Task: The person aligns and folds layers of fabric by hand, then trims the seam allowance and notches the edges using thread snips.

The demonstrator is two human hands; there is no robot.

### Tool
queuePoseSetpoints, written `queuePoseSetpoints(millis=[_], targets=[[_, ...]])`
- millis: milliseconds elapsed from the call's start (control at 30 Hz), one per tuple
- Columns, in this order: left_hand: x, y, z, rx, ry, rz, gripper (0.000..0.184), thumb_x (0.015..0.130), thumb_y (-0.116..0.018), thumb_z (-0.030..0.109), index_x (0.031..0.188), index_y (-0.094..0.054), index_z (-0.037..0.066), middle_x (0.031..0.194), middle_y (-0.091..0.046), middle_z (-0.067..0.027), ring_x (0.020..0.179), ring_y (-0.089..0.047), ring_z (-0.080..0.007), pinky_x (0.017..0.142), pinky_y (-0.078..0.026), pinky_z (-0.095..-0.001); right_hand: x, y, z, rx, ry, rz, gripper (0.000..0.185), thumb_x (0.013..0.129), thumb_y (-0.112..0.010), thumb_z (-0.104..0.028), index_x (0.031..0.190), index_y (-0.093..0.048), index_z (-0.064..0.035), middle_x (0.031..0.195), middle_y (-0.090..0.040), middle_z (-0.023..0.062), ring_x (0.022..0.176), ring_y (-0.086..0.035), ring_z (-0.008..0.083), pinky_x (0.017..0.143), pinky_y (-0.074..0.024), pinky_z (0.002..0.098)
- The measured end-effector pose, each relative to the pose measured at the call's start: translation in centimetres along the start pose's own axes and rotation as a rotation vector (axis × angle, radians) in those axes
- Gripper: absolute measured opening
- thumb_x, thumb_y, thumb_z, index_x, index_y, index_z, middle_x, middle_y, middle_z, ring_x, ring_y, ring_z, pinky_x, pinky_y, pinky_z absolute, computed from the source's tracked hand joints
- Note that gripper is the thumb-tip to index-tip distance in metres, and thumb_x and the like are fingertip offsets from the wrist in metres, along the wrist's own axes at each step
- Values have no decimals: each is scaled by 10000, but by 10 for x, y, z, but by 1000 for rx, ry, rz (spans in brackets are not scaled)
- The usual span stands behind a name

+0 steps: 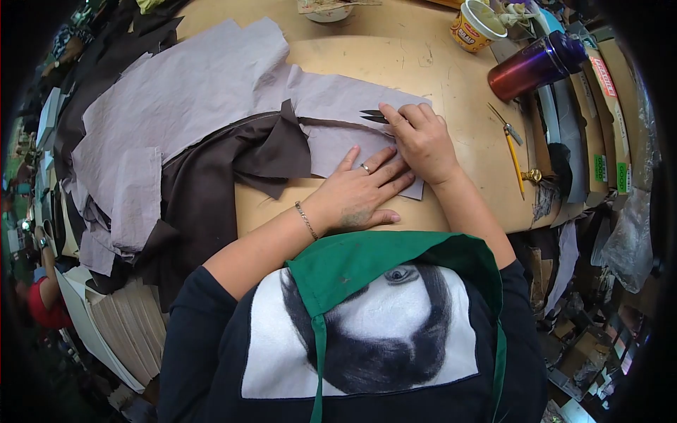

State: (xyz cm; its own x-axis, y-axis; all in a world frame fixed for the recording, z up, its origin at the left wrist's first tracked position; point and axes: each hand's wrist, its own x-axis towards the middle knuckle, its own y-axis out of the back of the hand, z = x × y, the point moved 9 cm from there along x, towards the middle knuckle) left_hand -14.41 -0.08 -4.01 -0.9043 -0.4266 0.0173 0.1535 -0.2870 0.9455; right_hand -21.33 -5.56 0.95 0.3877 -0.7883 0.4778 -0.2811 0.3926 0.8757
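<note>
My left hand (367, 185) lies flat with fingers spread on the lower piece of light mauve-grey fabric (331, 144), near the table's front. Just beyond it, my right hand (423, 141) is closed around small dark thread snips (374, 115), whose pointed blades stick out to the left over the cloth. Fingers of that hand hide the handles. A long slit between the two light layers runs toward the right hand. Dark brown fabric (261, 151) is bunched left of my left hand, joined along a seam to the large light cloth (183, 88).
On the right stand a purple-red bottle (536, 65), a yellow tub (478, 27), an orange pencil (515, 162) and a thin pointed tool (499, 118). Cardboard boxes (592, 120) line the right edge. A thick stack of paper or card (127, 328) sits lower left. Another person's arm (49, 282) shows far left.
</note>
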Motion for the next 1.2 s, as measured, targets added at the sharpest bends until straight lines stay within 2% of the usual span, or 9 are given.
queuePoseSetpoints(millis=[167,267,400,600,700,800,1200], targets=[[-1,1,0,-15,2,8,677,872,-433,592,1406,-396,177,1471,-328,-53,1390,-239,-250,1021,-248,-655,1,13,7,30,-1,58,396,740,-682,-91,1131,-624,-114,850,-554,28,764,-540,224,629,-444,349],[-1,4,0,-38,0,18,674,865,-446,590,1396,-407,178,1473,-326,-46,1392,-238,-252,1028,-245,-647,-14,34,15,-66,2,83,382,741,-602,-117,1121,-631,-140,844,-536,-3,776,-532,187,581,-417,325],[-1,3,1,-31,5,25,679,858,-465,584,1401,-397,180,1481,-317,-43,1396,-230,-251,1033,-242,-640,-40,37,14,-127,13,-5,431,707,-586,-86,1133,-631,-137,858,-532,2,779,-525,188,604,-409,325],[-1,5,1,-22,8,5,687,856,-473,579,1410,-382,183,1484,-316,-41,1396,-229,-252,1035,-243,-638,-36,20,10,-101,-3,-28,416,730,-562,-112,1140,-627,-130,874,-525,10,808,-524,188,604,-406,322],[-1,4,1,-18,9,8,685,860,-465,582,1411,-383,183,1481,-322,-44,1395,-232,-253,1033,-244,-641,-27,17,7,-105,-7,-68,416,741,-650,-121,1156,-626,-152,889,-547,0,804,-538,183,639,-421,323],[-1,3,1,-16,10,5,687,864,-449,591,1411,-385,181,1476,-328,-46,1392,-238,-253,1030,-243,-646,-21,16,5,-89,29,-30,430,723,-569,-133,1150,-617,-132,883,-522,10,813,-526,190,603,-413,321],[-1,2,1,-13,4,14,687,876,-412,606,1405,-397,168,1470,-333,-48,1387,-244,-253,1025,-247,-650,-21,17,1,-92,36,-62,431,692,-595,-143,1122,-628,-133,878,-518,8,810,-528,190,591,-412,321]])
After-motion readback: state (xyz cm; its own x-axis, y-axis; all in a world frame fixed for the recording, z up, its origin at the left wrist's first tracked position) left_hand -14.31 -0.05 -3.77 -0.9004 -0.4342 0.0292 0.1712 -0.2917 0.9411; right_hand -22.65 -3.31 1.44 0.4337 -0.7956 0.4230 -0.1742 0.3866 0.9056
